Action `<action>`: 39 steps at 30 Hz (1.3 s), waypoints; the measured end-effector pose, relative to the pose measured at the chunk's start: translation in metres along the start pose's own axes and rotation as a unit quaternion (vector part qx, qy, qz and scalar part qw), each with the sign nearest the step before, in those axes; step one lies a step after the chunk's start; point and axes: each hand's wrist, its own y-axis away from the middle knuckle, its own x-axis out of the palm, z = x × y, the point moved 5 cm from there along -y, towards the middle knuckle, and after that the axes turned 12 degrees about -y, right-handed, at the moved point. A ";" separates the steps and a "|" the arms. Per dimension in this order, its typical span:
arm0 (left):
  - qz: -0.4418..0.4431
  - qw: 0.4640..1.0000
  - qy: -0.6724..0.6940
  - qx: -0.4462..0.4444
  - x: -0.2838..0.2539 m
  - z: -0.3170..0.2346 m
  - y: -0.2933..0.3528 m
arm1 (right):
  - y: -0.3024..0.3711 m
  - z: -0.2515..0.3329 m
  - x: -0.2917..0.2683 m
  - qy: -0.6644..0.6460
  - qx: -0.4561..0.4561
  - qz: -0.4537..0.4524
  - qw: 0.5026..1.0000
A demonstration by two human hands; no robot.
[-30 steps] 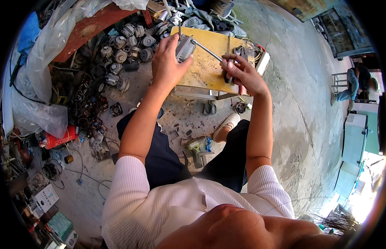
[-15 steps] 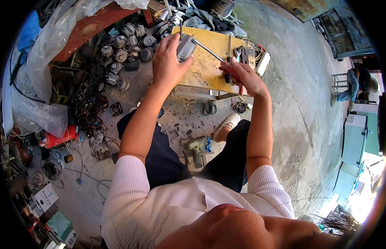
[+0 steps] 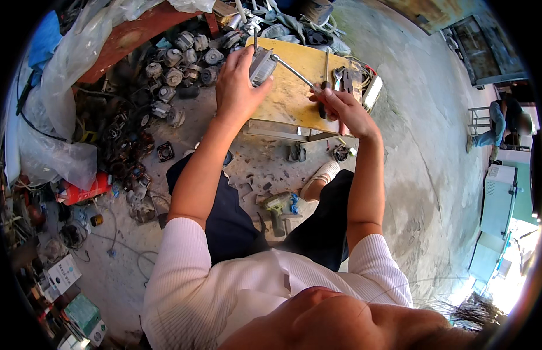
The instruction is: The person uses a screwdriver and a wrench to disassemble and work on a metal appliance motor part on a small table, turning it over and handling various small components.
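Observation:
My left hand (image 3: pixel 237 87) is closed around a small grey metal electric motor (image 3: pixel 263 67), holding it over the far left part of a yellow table (image 3: pixel 288 102). The motor's thin shaft (image 3: pixel 255 41) sticks up past my fingers. With my right hand (image 3: pixel 348 112) I grip a slim metal socket wrench (image 3: pixel 295 72). Its shaft slants up to the left, and its head meets the motor's right side. Close by my right hand on the table lie a long screwdriver (image 3: pixel 326 64), pliers (image 3: pixel 338 77) and a dark tool (image 3: pixel 347 81).
Many more motors (image 3: pixel 173 57) are heaped left of the table. A drill (image 3: pixel 277 213) stands on the floor between my legs, among small scraps. A red case (image 3: pixel 87 188) and plastic sheeting (image 3: pixel 58 111) lie at left. Another person (image 3: pixel 498 119) sits far right.
The view has shifted slightly. Both hands keep their grips, the motor stays over the table, and the wrench head remains against it.

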 end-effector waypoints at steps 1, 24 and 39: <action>-0.002 1.000 -0.001 0.001 0.000 0.000 0.000 | -0.001 -0.002 -0.003 0.019 -0.035 -0.008 0.999; -0.005 1.000 0.001 -0.010 -0.003 0.001 0.000 | 0.010 0.022 0.014 0.031 -0.105 -0.023 0.994; 0.006 1.000 -0.016 -0.003 -0.002 -0.002 0.000 | 0.007 0.011 0.004 0.029 -0.066 -0.012 0.997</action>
